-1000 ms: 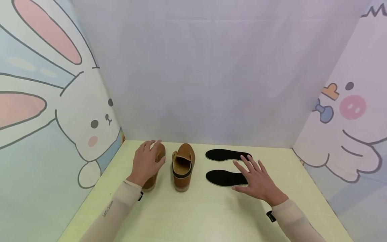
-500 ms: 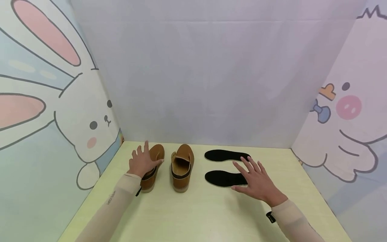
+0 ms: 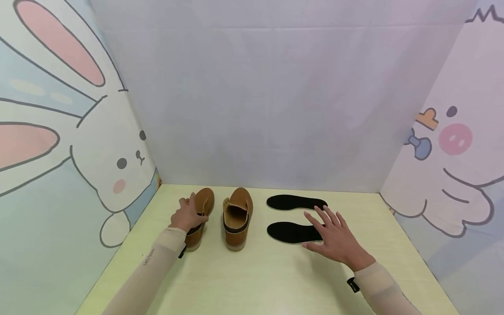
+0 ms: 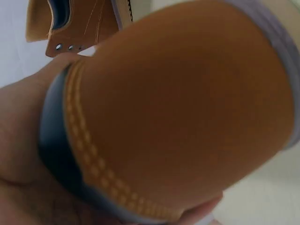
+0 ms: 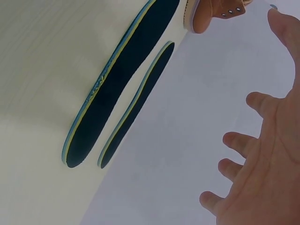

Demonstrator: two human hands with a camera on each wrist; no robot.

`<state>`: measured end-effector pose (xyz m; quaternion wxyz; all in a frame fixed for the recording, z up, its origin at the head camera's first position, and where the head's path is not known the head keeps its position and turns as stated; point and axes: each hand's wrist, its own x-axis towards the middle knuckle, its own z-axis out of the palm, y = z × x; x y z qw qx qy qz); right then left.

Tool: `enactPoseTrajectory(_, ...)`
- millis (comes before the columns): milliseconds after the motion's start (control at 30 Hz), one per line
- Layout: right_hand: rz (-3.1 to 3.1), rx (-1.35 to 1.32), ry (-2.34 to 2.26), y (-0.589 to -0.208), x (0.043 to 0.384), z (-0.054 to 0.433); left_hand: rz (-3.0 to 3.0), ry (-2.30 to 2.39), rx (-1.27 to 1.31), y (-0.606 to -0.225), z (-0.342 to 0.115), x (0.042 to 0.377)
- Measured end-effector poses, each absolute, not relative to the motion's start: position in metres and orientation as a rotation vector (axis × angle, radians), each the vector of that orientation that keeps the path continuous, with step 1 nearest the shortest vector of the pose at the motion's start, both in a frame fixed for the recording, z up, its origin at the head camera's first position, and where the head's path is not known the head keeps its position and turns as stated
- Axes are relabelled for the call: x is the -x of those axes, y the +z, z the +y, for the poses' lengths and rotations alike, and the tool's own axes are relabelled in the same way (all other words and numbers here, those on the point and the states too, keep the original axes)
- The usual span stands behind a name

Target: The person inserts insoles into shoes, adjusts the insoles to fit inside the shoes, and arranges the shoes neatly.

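Two brown lace-up shoes with dark padded collars stand side by side, toes away from me. My left hand (image 3: 187,217) grips the left shoe (image 3: 204,200) across its opening, thumb on the right side and fingers on the far side. Its stitched brown heel (image 4: 187,103) fills most of the left wrist view. The right shoe (image 3: 236,238) stands free just beside it. My right hand (image 3: 337,239) hovers with fingers spread near the right ends of two black insoles, the far insole (image 3: 293,202) and the near insole (image 3: 293,232). It holds nothing.
The pale yellow table (image 3: 252,280) is bounded by a plain light back wall (image 3: 271,109). Printed side walls carry a cartoon rabbit (image 3: 106,144) on the left and a pig-nosed figure (image 3: 456,175) on the right.
My left hand has opened out, shifted slightly left and lower, then curled its fingers onto the left shoe. The right hand, both insoles and the right shoe stay in place.
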<state>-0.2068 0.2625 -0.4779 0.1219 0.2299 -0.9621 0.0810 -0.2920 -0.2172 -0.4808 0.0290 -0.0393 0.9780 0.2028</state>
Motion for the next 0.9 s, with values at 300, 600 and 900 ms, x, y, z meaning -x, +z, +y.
enactPoseTrajectory(300,-2.826,-0.688,0.242,-0.481,0.209,0.264,3.046,0.596,0.106,-0.492,-0.216,0.292)
enactPoseTrajectory(600,-2.836,-0.692,0.236,-0.484,0.21,0.266,3.12,0.624,0.12,-0.49,-0.221,0.286)
enactPoseTrajectory(900,-2.852,-0.674,0.262,-0.484,0.209,0.267,3.228,0.671,0.075,-0.464,-0.228,0.279)
